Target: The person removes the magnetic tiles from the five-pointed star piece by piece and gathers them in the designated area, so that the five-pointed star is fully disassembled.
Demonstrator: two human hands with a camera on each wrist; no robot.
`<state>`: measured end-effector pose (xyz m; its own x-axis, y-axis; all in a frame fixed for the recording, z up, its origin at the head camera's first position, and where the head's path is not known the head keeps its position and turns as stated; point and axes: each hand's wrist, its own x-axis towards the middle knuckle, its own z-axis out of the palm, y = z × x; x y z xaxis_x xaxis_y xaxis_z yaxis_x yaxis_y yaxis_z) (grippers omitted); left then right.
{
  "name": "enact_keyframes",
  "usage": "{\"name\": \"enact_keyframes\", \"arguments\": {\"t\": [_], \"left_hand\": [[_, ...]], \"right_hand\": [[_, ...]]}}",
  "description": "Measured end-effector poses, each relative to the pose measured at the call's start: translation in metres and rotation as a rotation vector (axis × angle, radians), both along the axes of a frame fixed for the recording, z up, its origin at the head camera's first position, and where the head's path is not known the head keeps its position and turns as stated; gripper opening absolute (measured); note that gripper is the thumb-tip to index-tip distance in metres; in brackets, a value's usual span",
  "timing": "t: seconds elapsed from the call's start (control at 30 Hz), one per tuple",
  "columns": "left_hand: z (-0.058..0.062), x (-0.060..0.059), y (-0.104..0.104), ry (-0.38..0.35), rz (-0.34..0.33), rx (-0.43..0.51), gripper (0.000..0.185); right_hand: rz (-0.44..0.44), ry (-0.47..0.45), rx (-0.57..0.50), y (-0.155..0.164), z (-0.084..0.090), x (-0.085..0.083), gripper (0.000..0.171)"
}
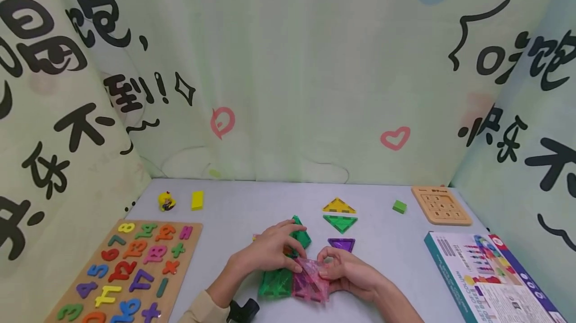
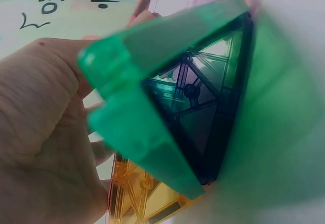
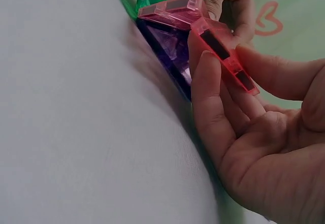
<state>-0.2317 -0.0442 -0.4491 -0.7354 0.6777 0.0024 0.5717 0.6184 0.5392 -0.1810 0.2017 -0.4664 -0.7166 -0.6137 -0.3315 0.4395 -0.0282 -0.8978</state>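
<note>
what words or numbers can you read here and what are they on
"8", "7", "5", "4", "3": loose coloured digits on the wooden number board; the others are unclear.
"不": black brush lettering on the backdrop cloth; the other characters are warped.
Small wooden number tile puzzle: too small to read.
Boxed game: print blurred.

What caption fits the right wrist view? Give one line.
Right hand pinches a pink tile beside a purple tile.

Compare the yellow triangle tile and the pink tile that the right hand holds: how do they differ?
The yellow triangle tile lies flat on the table, untouched, while the pink tile is tilted up, pinched by the right hand. The yellow triangle tile stands alone; the pink tile meets a green tile held by the left hand. Both are translucent plastic.
</note>
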Motion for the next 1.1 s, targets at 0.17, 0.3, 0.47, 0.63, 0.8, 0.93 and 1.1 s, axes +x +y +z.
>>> {"name": "enact_keyframes", "arguments": {"t": [0.17, 0.3, 0.47, 0.63, 0.8, 0.93, 1.1], "left_hand": [[0.0, 0.002, 0.003, -0.029, 0.01, -0.007, 0.01], [-0.001, 0.002, 0.004, -0.032, -0.008, -0.004, 0.008], [-0.003, 0.001, 0.003, -0.009, -0.034, 0.009, 0.009], [-0.002, 0.001, 0.001, 0.008, -0.043, 0.008, 0.009], [-0.001, 0.001, 0.0, 0.006, -0.042, 0.016, 0.009], [-0.002, 0.001, 0.0, -0.004, -0.041, 0.018, 0.01], [-0.001, 0.001, 0.001, -0.016, -0.041, 0.018, 0.009]], "right_hand": [[-0.02, 0.041, 0.062, 0.006, 0.004, 0.002, 0.019], [-0.086, 0.154, 0.205, 0.021, 0.017, -0.003, 0.022], [-0.318, 0.324, 0.466, 0.05, 0.031, -0.014, 0.029], [-0.488, 0.44, 0.691, 0.08, 0.032, -0.028, 0.033], [-0.547, 0.51, 0.849, 0.1, 0.03, -0.045, 0.034], [-0.598, 0.521, 0.911, 0.112, 0.026, -0.058, 0.03], [-0.636, 0.523, 0.954, 0.122, 0.02, -0.072, 0.028]]}}
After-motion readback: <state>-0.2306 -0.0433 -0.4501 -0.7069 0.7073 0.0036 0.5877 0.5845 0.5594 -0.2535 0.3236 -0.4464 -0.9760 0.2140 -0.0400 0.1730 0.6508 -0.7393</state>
